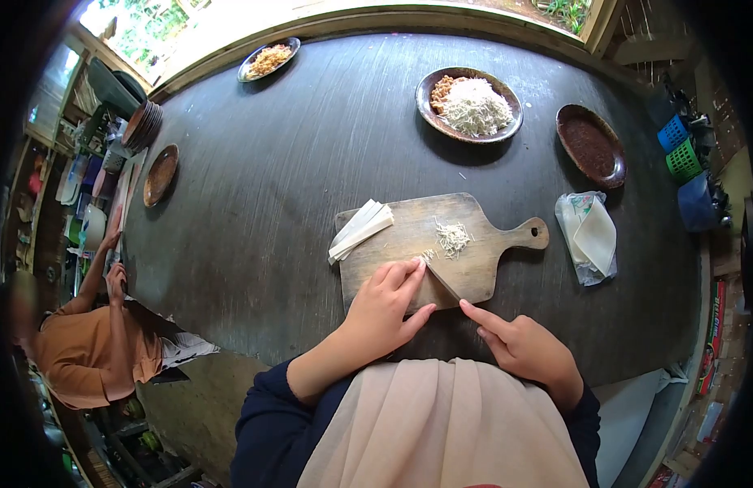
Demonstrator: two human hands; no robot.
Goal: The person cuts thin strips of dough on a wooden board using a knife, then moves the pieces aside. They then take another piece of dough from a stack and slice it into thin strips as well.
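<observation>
A wooden cutting board lies in front of me, its handle pointing right. My left hand presses its fingertips on a small pale piece at the board's middle; the piece is mostly hidden. In my right hand is a knife, its handle covered by the fingers and its blade slanting up to my left fingertips. Fine white shreds lie just beyond the blade. Several flat white strips are stacked at the board's upper left.
Beyond the board stands a plate of white shreds and brown food. Another food plate is at the far left. Brown dishes and a plastic packet lie around. A person works at the left.
</observation>
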